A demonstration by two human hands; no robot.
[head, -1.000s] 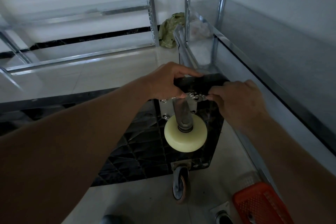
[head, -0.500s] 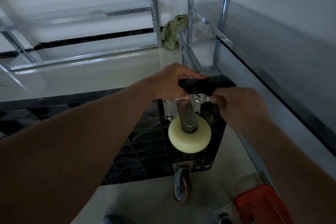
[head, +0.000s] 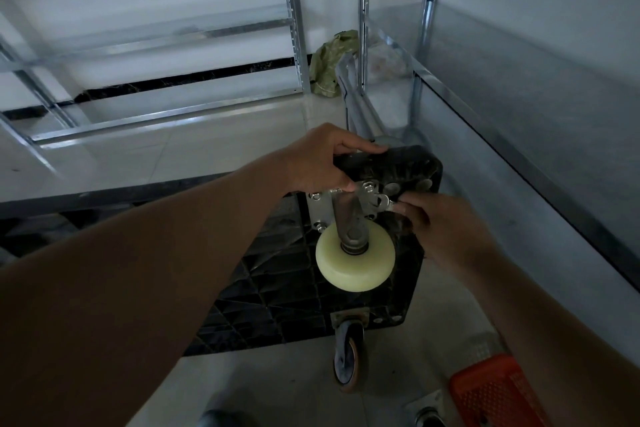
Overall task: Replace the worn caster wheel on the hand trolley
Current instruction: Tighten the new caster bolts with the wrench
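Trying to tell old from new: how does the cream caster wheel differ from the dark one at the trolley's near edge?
The cream wheel looks clean and pale; the dark wheel is grey with an orange-brown rim. The cream wheel shows its broad face, the dark wheel its narrow tread. The right hand holds a wrench by the cream wheel's plate; the dark wheel is untouched. Both are mounted on the upturned trolley.

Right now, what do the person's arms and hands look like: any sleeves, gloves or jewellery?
Both forearms are bare as far as the frame shows, with no sleeves visible. The left hand and right hand wear no gloves; no watch, ring or band shows.

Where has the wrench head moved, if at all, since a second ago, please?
Yes: the wrench head has dropped from the mounting plate's top-right bolt towards the cream wheel.
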